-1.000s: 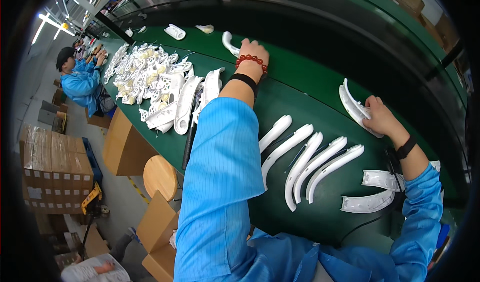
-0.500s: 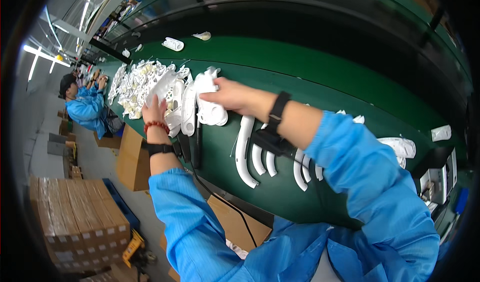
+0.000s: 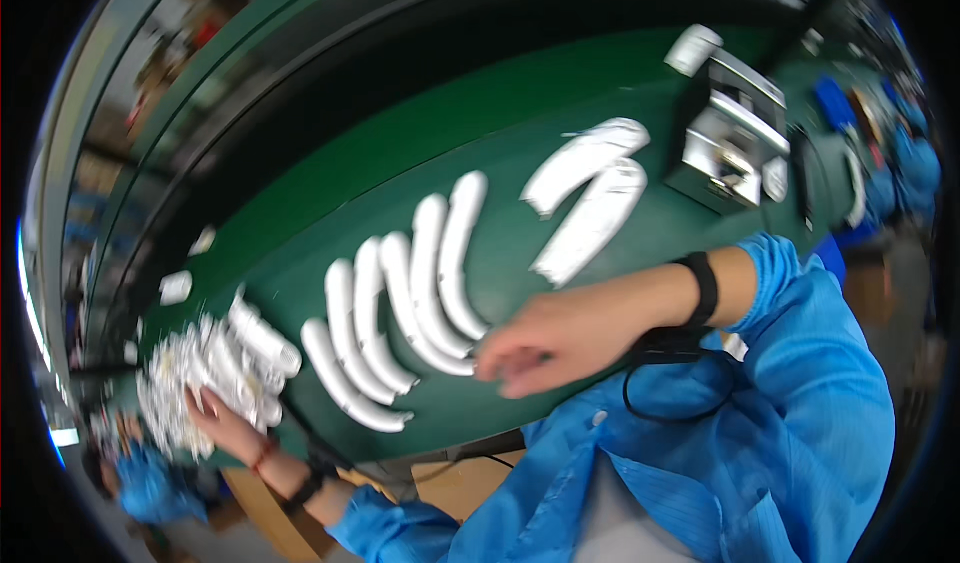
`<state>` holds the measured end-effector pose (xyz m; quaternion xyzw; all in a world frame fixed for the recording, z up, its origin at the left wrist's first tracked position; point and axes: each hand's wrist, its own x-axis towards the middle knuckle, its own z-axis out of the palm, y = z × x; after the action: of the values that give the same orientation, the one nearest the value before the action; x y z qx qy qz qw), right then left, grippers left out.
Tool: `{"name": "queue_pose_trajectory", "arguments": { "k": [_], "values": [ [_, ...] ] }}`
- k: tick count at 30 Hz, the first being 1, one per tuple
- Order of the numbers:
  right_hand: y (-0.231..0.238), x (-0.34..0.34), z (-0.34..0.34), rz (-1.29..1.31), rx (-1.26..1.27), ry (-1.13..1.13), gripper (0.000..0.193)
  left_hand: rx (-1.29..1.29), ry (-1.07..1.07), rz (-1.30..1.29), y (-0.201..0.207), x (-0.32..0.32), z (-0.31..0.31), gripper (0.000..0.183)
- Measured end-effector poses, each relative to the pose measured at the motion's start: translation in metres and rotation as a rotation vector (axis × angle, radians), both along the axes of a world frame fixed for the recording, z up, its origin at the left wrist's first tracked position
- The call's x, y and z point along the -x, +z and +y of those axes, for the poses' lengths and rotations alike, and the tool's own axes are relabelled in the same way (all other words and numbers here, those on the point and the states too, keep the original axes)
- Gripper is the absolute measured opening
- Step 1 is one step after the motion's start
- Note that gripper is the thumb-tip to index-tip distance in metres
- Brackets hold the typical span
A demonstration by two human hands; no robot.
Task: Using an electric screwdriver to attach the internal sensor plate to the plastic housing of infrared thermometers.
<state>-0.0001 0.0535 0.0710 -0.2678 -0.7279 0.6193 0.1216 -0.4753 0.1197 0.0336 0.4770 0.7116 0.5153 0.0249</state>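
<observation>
My left hand (image 3: 222, 428) rests at the near edge of a pile of white plastic parts (image 3: 180, 388), its fingers stretched out against them. Blur hides the exact contact there. Several long, curved white plastic strips (image 3: 352, 338) lie side by side on the green table, to the right of the pile. My right hand (image 3: 548, 348) hovers over the table beside the near end of the rightmost strip (image 3: 455, 253). Its fingers are loosely bent and apart, with nothing visible in them. Beyond this hand lie two wider curved white pieces (image 3: 595, 218).
A black-and-silver open-fronted device (image 3: 735, 143) stands at the far right, with a small white piece (image 3: 693, 50) behind it. Cardboard boxes (image 3: 462, 485) sit below the table's near edge. People in blue are at the left (image 3: 155, 483) and far right (image 3: 915, 158).
The view has swung right. My right hand has left the white parts at the pile and come over to the strips' near ends. My left hand stays by the pile.
</observation>
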Motion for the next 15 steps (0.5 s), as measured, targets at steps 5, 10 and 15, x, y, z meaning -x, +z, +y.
{"name": "queue_pose_trajectory", "arguments": {
  "k": [5,10,15],
  "values": [
    [-0.024,-0.16,-0.14,0.062,0.494,-0.616,0.026,0.15,-0.629,-0.035,0.015,-0.153,-0.056,0.04],
    [-0.067,-0.242,-0.24,0.351,0.482,-1.696,0.015,0.265,-1.266,0.257,0.026,-0.287,-0.068,0.04],
    [-0.053,-0.327,-0.251,0.333,0.08,-2.03,0.016,0.103,-1.29,0.522,0.037,-0.407,-0.04,0.038]
  ]
}}
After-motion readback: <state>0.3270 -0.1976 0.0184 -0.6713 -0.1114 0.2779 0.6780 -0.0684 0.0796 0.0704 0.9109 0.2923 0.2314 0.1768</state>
